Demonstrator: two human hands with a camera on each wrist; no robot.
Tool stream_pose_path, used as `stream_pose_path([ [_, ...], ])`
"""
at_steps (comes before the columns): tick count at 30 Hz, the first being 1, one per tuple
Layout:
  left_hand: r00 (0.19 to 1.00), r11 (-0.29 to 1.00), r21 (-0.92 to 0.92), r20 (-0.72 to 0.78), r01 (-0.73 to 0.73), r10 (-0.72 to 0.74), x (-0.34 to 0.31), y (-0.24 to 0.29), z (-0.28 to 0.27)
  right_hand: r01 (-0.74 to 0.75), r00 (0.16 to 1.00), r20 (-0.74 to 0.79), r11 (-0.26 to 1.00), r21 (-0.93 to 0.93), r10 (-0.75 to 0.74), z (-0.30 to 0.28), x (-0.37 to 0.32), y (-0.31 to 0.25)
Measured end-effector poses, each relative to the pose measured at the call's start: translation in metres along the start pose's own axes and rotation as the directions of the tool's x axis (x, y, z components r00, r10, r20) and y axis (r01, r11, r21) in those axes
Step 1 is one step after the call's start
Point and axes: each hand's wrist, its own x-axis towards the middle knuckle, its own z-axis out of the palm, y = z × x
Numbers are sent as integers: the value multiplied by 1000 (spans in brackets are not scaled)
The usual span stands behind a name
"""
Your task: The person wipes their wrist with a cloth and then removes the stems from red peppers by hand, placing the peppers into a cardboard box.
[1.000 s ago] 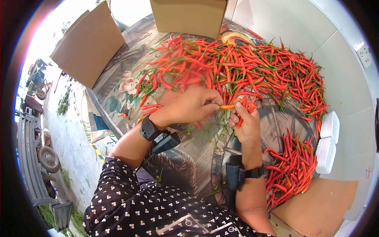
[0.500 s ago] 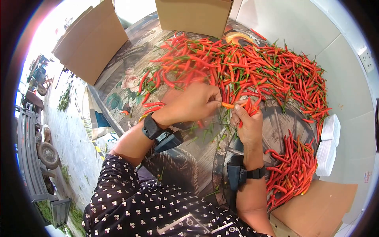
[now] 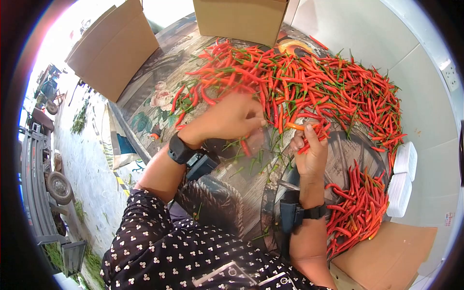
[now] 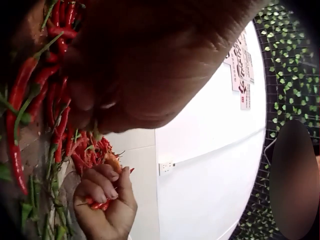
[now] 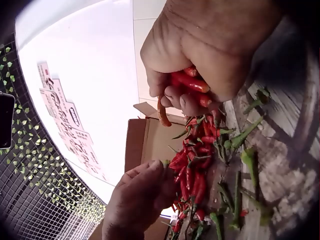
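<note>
My right hand (image 3: 311, 152) grips several red chilies (image 5: 192, 85) in its curled fingers. Between its thumb and forefinger an orange chili (image 3: 295, 126) sticks out toward the left hand. My left hand (image 3: 232, 118) hovers just left of it, over the near edge of the chili pile (image 3: 333, 87). In the right wrist view, a bit of green stem (image 5: 166, 163) shows at the left hand's pinched thumb and fingertip. Loose green stems (image 3: 261, 157) lie on the printed tabletop (image 3: 217, 179) below the hands.
A second heap of red chilies (image 3: 355, 208) lies at the right, beside a cardboard flap (image 3: 386, 251). White foam trays (image 3: 403, 166) stand against the wall. Cardboard boxes (image 3: 239, 19) stand at the back, with another cardboard piece (image 3: 113, 48) at the left.
The hands, earlier together at the orange chili, have drawn apart. The left hand has moved slightly left and up, the right hand slightly right, keeping the orange chili.
</note>
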Motion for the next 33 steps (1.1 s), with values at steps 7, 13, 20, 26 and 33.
stream_pose_path([
  [7, 988, 912, 411, 146, -7, -58, -8, 0, -3, -80, 995, 72, 992, 100, 73, -7, 5, 4],
  [13, 991, 841, 540, 130, -39, -37, -9, -3, 9, -56, 993, 107, 997, 53, 50, -9, 6, 6],
  [20, 971, 962, 139, -14, -236, 240, -6, 2, 4, -109, 991, 80, 994, 7, 108, 0, 2, 2],
  [26, 991, 998, -60, 134, -19, 27, -3, 13, 9, -184, 962, 191, 980, -76, 196, -2, 1, 3],
  [33, 984, 967, -244, 143, -73, 110, -2, 6, 11, -161, 973, 165, 987, -17, 162, -4, 3, 6],
])
